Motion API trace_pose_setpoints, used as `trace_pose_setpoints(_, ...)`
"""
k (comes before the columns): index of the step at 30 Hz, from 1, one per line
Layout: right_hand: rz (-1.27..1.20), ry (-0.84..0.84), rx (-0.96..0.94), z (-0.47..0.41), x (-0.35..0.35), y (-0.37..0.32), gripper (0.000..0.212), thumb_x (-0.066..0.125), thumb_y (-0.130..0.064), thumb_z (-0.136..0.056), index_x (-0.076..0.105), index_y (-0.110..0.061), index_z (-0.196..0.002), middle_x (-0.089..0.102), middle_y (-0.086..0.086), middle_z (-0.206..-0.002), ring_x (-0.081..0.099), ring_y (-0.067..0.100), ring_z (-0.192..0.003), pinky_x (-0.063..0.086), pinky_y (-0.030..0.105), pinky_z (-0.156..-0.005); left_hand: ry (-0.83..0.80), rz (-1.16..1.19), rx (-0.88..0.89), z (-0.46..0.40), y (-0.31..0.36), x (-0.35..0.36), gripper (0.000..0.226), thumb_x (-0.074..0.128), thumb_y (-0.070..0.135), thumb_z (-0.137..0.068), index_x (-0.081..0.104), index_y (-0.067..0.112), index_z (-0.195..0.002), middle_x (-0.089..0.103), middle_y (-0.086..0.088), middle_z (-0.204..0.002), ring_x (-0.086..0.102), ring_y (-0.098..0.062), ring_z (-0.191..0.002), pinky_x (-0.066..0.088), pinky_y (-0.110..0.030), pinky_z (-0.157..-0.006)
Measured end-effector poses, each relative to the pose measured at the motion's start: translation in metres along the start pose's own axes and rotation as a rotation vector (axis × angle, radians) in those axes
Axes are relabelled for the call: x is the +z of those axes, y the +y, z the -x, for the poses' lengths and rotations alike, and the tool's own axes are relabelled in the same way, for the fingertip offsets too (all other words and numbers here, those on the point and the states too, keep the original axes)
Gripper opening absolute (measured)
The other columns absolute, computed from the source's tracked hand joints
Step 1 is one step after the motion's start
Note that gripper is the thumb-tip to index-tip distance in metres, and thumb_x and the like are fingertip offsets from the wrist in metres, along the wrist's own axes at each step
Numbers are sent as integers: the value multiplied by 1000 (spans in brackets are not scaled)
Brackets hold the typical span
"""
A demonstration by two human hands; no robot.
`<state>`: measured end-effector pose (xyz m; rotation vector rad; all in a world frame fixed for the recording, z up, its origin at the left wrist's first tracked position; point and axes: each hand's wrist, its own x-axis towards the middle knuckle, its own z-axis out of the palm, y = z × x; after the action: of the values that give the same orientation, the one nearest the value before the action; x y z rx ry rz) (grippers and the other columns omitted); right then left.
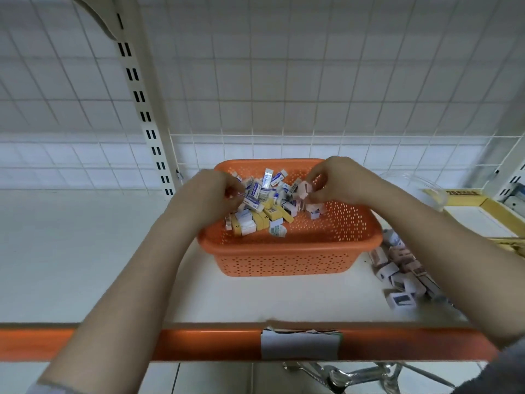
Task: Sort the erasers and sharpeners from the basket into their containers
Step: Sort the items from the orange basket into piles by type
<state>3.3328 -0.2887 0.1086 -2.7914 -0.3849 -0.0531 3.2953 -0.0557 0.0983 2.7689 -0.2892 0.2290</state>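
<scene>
Since the shelf (113, 251) carries everything here, begin there: a pale board with an orange front rail, and on it the orange perforated basket (287, 251), stiff plastic, light enough to slide if nudged. To its right, just beside the basket, lies a loose pile of small boxes (400, 277), and farther right a yellow-edged container (483, 220), only partly in view. Inside the basket a heap of boxed erasers (264, 206) sits toward the back left; which pieces are sharpeners cannot be told. The left hand (210, 194) curls into the heap, its fingers pinching a small boxed piece at the tips. The right hand (338, 180) pinches a pink packet (305, 190) above the basket's middle. These pieces look light, rigid and smooth-wrapped, likely a little slippery; a fingertip pinch across the two long flat faces should hold best, one or two at a time.
</scene>
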Motion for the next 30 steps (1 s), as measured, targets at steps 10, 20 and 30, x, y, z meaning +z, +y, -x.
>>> trace_pose_setpoints(10,-737,384,153,79,8,-11,34,86,-20,-64,56,-13,-80,67,-14,-60,64,0,-57,42,6,-53,-174,-161,-19,-88,10,20,44,74,41,-76,68,11,-108,68,-4,-105,62,-19,-94,52,-39,-86)
trace_pose_setpoints(20,-787,557,173,108,27,-5,30,80,-8,-70,69,-11,-98,66,-12,-71,60,-8,-59,45,5,-60,-165,-403,-61,-87,25,36,41,80,44,-67,57,14,-85,61,-1,-82,61,-24,-80,55,-47,-73)
trace_pose_setpoints(30,-738,603,204,115,31,-8,29,79,-7,-72,69,-16,-97,66,-11,-73,60,-8,-61,42,2,-59,-76,-350,-44,-80,28,34,31,78,29,-71,51,13,-70,53,0,-67,54,-18,-65,40,-27,-51)
